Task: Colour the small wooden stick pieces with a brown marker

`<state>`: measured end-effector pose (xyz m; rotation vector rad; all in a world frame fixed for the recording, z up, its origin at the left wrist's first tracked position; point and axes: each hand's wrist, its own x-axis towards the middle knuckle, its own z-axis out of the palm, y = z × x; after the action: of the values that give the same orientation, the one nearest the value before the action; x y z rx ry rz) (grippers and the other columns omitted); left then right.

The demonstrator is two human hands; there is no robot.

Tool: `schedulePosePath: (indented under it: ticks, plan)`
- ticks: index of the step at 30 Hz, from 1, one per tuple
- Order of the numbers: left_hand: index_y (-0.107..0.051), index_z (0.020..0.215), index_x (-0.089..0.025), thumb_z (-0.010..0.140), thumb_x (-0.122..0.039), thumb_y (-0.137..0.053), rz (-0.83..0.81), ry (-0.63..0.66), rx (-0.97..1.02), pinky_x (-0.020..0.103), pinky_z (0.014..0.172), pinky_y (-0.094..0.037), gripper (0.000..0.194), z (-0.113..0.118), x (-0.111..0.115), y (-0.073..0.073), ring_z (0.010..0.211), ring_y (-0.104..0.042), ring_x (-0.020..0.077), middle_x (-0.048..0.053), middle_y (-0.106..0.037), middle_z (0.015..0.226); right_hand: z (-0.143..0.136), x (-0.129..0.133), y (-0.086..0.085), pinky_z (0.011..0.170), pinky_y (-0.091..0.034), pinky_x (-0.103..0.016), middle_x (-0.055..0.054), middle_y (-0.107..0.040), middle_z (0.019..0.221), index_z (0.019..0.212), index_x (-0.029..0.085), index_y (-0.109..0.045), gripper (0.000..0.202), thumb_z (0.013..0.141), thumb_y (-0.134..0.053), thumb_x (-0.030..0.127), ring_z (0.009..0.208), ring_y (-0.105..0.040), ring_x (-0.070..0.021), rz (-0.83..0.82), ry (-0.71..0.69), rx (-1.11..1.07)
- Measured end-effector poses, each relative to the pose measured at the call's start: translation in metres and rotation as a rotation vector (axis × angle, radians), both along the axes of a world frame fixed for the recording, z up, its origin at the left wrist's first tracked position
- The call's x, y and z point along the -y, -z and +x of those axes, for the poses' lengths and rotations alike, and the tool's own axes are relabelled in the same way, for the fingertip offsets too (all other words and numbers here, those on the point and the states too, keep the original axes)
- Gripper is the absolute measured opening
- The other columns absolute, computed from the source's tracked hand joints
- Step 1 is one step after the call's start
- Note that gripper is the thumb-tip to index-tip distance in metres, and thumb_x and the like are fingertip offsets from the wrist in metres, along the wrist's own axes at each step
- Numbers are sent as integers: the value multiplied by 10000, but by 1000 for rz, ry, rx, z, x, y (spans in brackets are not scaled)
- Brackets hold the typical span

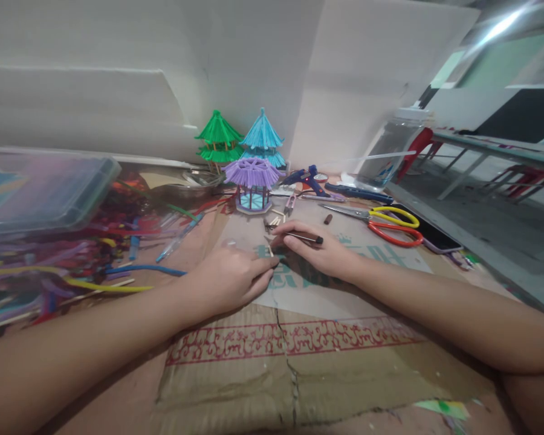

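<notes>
My right hand [309, 244] is closed around a dark brown marker pen [304, 237], its tip end pointing left over the cardboard. Just left of it, my left hand [236, 272] is closed, and its fingertips pinch a short thin wooden stick [270, 246] below the pen's tip. A small brown pen cap [328, 219] lies apart to the right. Beyond my hands stands a small purple-roofed pavilion model [254, 175] with a pale blue floor. A few short stick pieces [276, 219] lie in front of it.
Behind are a green-roofed model [218, 136] and a blue-roofed model [262, 136]. To the right lie a blue glue gun [310, 178], scissors [394, 225] and a phone [435, 238]. Colourful craft stems [104, 257] and a plastic case [49, 190] crowd the left. Cardboard [236, 386] covers the tabletop.
</notes>
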<state>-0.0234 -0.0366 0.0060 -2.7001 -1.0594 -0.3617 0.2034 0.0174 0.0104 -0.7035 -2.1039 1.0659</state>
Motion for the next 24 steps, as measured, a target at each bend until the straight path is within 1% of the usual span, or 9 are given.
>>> schedulePosePath:
  ticks: [3, 8, 13, 16, 18, 20, 22, 24]
  plan:
    - [-705, 1188, -209, 1019, -286, -437, -7, -1, -8, 372, 673, -533, 326, 0, 0, 1, 739, -749, 255, 65, -785, 842, 0, 1, -2, 977, -552, -368, -73, -715, 1105, 1152, 207, -633, 221, 1014, -535, 348, 1052, -708, -184, 14, -16, 44]
    - [-703, 1152, -168, 1023, -281, -416, 44, -13, -43, 362, 643, -527, 334, 1, 2, 1, 711, -742, 257, 86, -770, 805, 0, 3, -3, 975, -550, -363, -77, -721, 1094, 1161, 204, -633, 238, 1016, -530, 362, 1053, -706, -187, 9, -12, 66]
    - [-711, 1117, -171, 1020, -285, -422, 59, -12, -56, 344, 639, -518, 325, 1, 2, 1, 694, -735, 245, 77, -758, 760, 0, 2, -1, 956, -558, -373, -74, -741, 1075, 1195, 201, -649, 298, 1004, -553, 408, 1025, -718, -191, -29, 13, 17]
    - [-709, 1137, -181, 1020, -285, -421, 36, -10, -36, 346, 648, -522, 328, 0, 1, 1, 704, -740, 242, 70, -765, 774, 1, 1, -1, 914, -566, -370, -65, -754, 1002, 1210, 197, -668, 349, 1002, -542, 448, 966, -721, -188, -62, 58, -14]
    - [-710, 1140, -185, 1021, -285, -421, 24, -13, -33, 353, 659, -526, 328, 1, 1, 0, 709, -742, 244, 68, -768, 781, 1, 1, -4, 881, -562, -359, -54, -752, 931, 1166, 195, -693, 327, 1001, -539, 432, 910, -714, -183, -69, 96, 5]
    - [-708, 1142, -185, 1021, -283, -425, 17, -12, -32, 360, 661, -527, 324, 1, 2, 0, 710, -743, 247, 67, -772, 792, 0, 1, -7, 808, -555, -339, -37, -731, 834, 1081, 190, -705, 260, 987, -552, 379, 821, -699, -176, -75, 138, 48]
    - [-706, 1144, -183, 1020, -278, -429, 18, -6, -30, 375, 664, -528, 318, 2, 3, 0, 701, -739, 251, 64, -773, 799, 0, 1, -9, 724, -539, -320, -13, -694, 736, 975, 192, -675, 169, 959, -574, 326, 720, -672, -166, -92, 175, 76]
    - [-703, 1143, -183, 1019, -272, -433, 22, 0, -23, 391, 677, -531, 310, 2, 3, 0, 695, -735, 253, 60, -773, 800, -1, 1, -9, 678, -522, -310, 10, -659, 664, 891, 206, -612, 110, 937, -592, 304, 647, -645, -158, -109, 196, 72]
